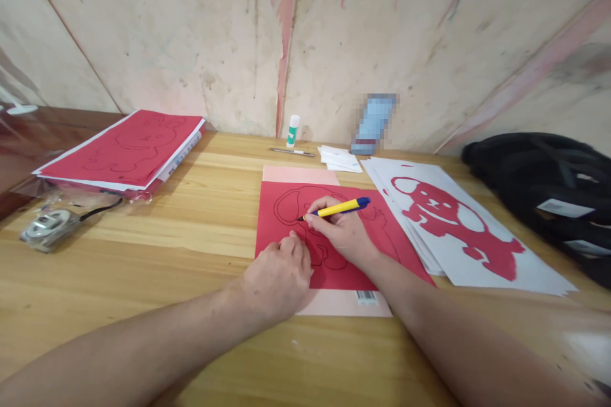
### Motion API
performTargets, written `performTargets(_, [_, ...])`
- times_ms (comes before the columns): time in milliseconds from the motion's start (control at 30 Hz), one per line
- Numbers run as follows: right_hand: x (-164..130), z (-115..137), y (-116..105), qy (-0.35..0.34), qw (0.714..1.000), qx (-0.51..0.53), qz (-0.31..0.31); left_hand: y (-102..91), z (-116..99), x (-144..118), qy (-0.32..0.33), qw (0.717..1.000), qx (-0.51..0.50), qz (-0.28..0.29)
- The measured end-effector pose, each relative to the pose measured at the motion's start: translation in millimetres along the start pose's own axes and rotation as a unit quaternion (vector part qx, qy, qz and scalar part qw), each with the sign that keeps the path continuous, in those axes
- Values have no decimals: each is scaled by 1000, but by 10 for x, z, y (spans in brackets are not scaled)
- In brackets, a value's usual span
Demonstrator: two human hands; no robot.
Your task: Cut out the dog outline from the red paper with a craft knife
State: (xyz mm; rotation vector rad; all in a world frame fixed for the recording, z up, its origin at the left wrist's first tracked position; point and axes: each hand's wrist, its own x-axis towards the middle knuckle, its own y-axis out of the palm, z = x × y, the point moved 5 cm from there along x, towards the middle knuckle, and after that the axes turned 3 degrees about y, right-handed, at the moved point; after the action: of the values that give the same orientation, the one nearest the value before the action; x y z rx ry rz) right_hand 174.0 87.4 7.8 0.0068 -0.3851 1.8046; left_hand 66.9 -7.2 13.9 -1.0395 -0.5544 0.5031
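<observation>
A red paper sheet [286,210] with a black outline of a cartoon animal lies on a pink mat [296,174] on the wooden table [200,216]. My right hand [341,232] grips a yellow and blue craft knife [340,208], its tip touching the outline near the animal's head. Pressed flat on the sheet's lower left part, my left hand [279,276] has its fingers curled.
A stack of red sheets [126,147] lies at the back left, with a small grey device [48,227] and cord in front. A glue stick [293,130], a pen [292,152], white slips [340,159], finished cut-outs on white paper [458,219] and a black bag [548,184] lie right.
</observation>
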Motion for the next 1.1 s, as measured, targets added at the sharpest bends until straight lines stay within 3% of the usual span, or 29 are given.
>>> performTargets(167, [7,-36,-33,26,1000,7,-14,11,1,-10,2,1000,6,-10])
performTargets(1100, [-5,17,-9,-15,998,-63,-6,22,2,-18,11,1000,10,5])
